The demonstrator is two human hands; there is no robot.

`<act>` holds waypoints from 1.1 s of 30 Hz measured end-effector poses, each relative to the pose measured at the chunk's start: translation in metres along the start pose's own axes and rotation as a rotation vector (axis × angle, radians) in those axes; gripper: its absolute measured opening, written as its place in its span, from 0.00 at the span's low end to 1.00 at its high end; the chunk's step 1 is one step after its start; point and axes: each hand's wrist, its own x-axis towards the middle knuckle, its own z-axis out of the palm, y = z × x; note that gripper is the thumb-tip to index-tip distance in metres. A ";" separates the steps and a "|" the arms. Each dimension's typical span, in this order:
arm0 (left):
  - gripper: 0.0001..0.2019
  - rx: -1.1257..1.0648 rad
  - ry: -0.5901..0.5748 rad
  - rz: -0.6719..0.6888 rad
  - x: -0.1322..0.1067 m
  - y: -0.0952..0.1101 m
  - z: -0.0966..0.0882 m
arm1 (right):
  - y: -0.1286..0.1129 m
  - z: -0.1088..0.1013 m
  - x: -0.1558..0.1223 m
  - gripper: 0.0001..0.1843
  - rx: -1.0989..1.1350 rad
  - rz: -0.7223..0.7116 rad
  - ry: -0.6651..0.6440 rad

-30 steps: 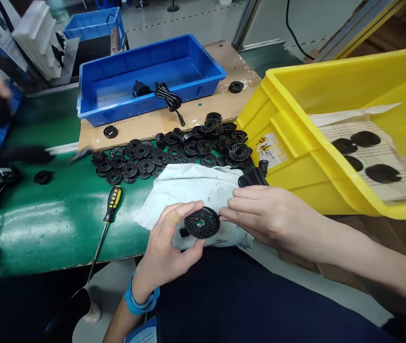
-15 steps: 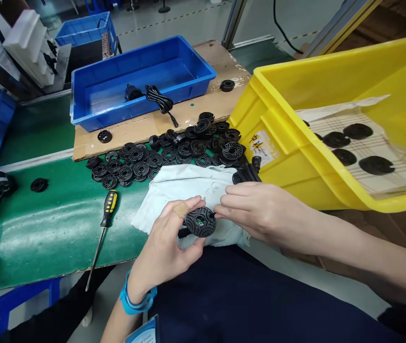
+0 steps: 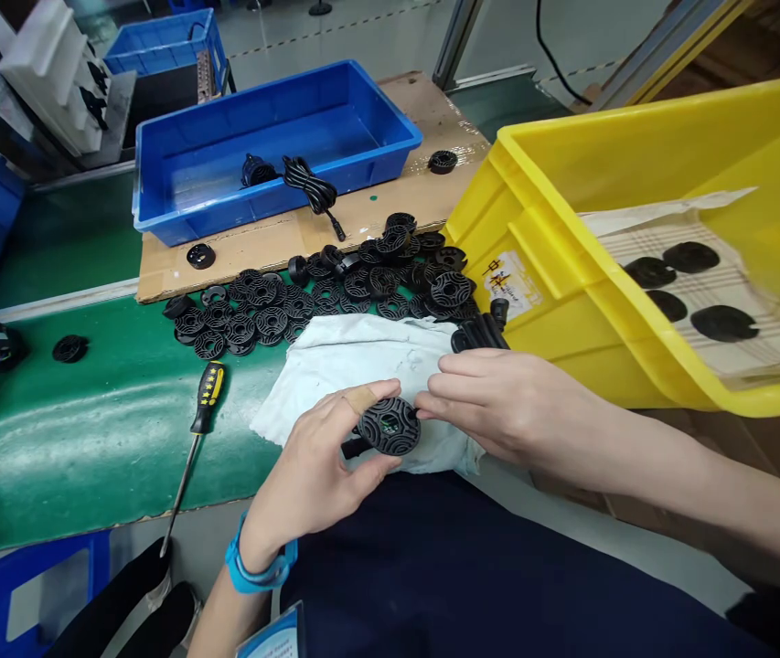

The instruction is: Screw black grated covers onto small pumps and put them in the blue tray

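My left hand is closed around the edge of a round black device with a swirl-patterned face turned up. A short black stub sticks out under its left side. My right hand pinches at the device's right edge, where a thin black cable seems to come out; the fingers cover most of it. A folded bundle of black cable with a plug end shows just beyond my right hand. Beneath both hands lies a pale blue cloth. Many matching black patterned discs are piled behind the cloth.
A yellow-handled screwdriver lies left, its tip past the table edge. A blue tray on cardboard holds a corded black part. At right stands a yellow bin with several discs. Another person's dark-clothed legs show lower left.
The view has shifted slightly, and both hands with the device appear a little further right. The grip looks the same. The legs at lower left have moved, and more of the feet shows.
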 end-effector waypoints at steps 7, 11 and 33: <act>0.28 -0.390 0.203 -0.053 -0.008 -0.013 0.012 | -0.001 0.000 0.001 0.23 0.000 0.002 0.019; 0.29 -0.590 0.392 -0.163 -0.017 -0.042 0.019 | 0.001 0.002 0.001 0.22 0.011 0.004 0.058; 0.21 0.469 0.458 0.289 -0.011 -0.023 0.060 | 0.000 0.013 0.002 0.14 -0.074 -0.068 0.043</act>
